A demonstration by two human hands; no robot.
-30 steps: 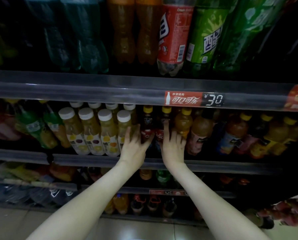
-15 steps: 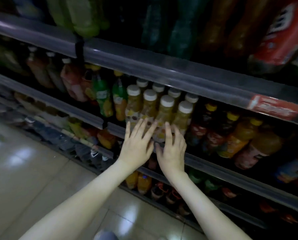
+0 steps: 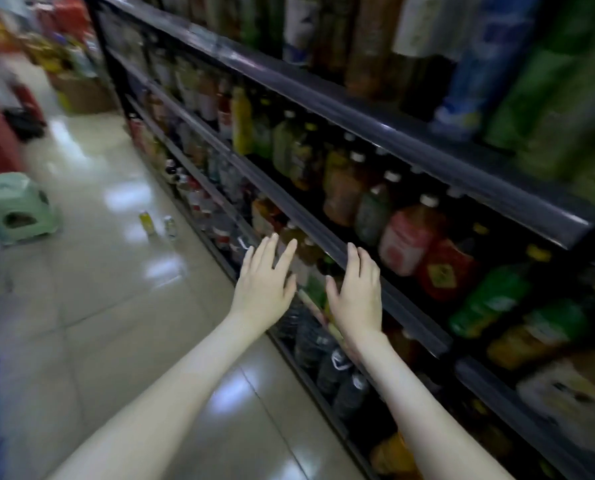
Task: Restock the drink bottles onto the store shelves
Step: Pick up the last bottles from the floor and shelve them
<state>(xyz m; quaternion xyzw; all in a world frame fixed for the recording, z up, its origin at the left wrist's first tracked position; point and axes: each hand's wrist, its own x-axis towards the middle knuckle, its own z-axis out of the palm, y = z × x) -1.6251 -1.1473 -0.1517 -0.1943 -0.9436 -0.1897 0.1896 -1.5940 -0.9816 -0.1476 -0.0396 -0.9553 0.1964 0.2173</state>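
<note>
While the left hand (image 3: 263, 284) and right hand (image 3: 356, 292) hover flat and empty by the front edge of the dark metal shelf (image 3: 306, 217), grabbing the two small plastic bottles (image 3: 147, 221) off the floor seems next.

Dark store shelves (image 3: 327, 237) run along the right and recede to the far left, every tier packed with upright drink bottles (image 3: 408, 237). The middle tier holds orange, red-labelled and green ones with white or yellow caps, and the top tier holds tall large bottles (image 3: 548, 98). Two small bottles (image 3: 146, 221) stand side by side on the floor (image 3: 116, 306), just left of the lowest tier.
</note>
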